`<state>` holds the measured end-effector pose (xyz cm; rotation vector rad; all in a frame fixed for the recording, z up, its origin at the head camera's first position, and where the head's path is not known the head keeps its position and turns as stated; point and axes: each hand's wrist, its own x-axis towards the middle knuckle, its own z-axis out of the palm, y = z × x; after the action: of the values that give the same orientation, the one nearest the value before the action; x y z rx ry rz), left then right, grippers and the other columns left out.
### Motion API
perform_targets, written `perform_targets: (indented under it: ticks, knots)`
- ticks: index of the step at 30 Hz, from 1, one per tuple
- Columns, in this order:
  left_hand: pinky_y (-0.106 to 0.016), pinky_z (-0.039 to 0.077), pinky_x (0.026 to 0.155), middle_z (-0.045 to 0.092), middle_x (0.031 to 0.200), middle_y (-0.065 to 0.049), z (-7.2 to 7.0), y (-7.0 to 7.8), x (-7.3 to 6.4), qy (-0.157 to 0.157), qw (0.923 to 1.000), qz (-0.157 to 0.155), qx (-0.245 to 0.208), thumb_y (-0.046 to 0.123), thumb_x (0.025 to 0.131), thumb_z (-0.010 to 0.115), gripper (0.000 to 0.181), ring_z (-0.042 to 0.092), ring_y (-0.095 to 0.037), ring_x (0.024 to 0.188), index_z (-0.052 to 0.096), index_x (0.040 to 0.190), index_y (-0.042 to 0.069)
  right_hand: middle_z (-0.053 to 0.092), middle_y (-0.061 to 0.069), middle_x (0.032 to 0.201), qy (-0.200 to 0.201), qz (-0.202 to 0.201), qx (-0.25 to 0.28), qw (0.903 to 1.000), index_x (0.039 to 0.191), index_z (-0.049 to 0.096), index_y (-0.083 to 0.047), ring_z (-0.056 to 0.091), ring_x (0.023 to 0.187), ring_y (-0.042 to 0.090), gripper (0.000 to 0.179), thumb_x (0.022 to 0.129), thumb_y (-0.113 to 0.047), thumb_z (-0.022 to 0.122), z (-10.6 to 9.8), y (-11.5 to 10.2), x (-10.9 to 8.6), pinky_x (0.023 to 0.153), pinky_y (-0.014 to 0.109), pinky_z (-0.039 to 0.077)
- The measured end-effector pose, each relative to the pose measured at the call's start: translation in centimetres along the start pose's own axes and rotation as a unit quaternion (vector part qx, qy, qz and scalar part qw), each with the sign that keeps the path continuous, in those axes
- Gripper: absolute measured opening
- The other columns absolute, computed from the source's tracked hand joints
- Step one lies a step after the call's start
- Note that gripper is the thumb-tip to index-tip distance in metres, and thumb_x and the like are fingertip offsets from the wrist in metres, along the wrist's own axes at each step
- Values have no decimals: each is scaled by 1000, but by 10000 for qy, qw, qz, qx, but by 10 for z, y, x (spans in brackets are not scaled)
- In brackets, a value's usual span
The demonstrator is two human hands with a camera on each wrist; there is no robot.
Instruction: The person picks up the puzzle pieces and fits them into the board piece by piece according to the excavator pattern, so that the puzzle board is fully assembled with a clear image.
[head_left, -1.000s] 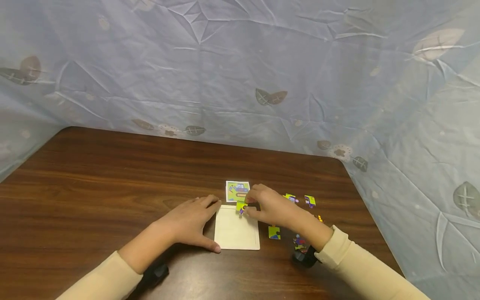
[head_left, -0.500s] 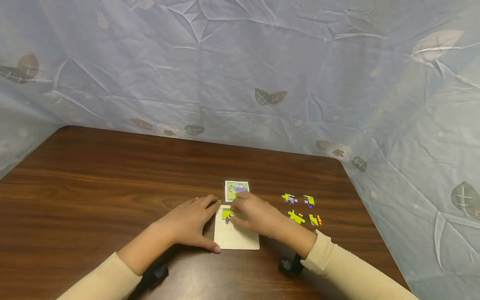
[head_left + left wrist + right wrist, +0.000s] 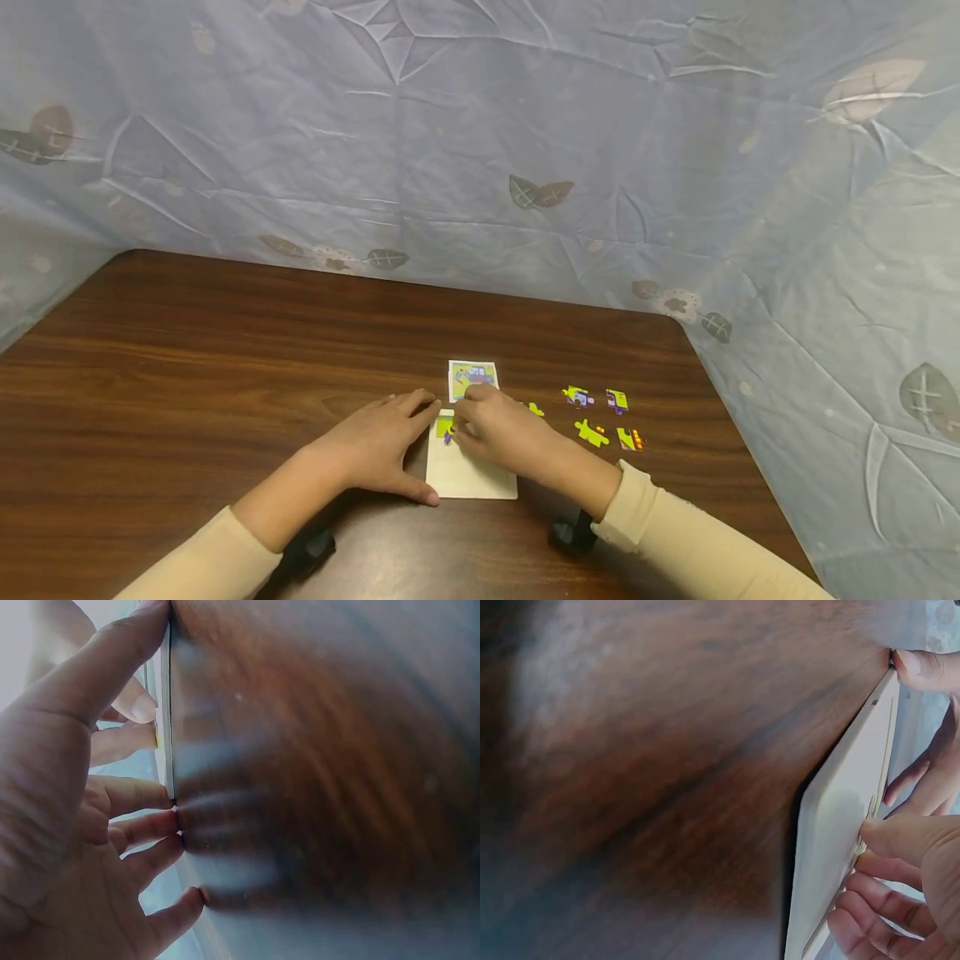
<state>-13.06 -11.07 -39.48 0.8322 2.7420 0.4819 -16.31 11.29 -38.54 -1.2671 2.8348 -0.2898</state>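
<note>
A cream puzzle tray [image 3: 468, 483] lies flat on the wooden table. In its far left corner is a green and purple jigsaw piece [image 3: 443, 427]. My right hand [image 3: 501, 429] pinches this piece between thumb and index finger, low over the tray; the hand hides the piece's right side. In the right wrist view, the thumb [image 3: 892, 836] is right at the piece's edge. My left hand [image 3: 378, 437] lies spread along the tray's left side, its thumb at the near corner. The left wrist view shows the left fingertips [image 3: 169, 793] along the tray's edge and on the table.
Behind the tray lies a small picture card [image 3: 461, 379] showing a digger, partly covered by the right hand. Several loose jigsaw pieces [image 3: 592, 433] lie to the right. A patterned grey-blue curtain [image 3: 465, 167] hangs behind the table.
My right hand has carried the jigsaw piece leftward and down, from above the tray's far edge into its far left corner. The left hand has stayed in place.
</note>
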Motion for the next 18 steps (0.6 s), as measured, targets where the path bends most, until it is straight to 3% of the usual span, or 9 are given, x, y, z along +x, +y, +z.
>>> perform_targets:
  ticks: [9,18]
  knots:
    - [-62,33,127,37,167,-22,-4,1,1,-56,9999,12,113,73,75,81,119,42,-41,152,38,161,2,65,-1,93,-42,258,203,9995,95,78,-10,58,87,10,8,96,-18,75,-1,-1,3,71,17,55]
    - [-63,36,125,37,167,-22,-4,4,-1,-80,9999,27,120,75,74,80,119,44,-46,150,40,160,2,62,-1,91,-103,270,257,9993,94,80,-13,54,85,9,7,96,-14,74,1,-2,1,68,14,51]
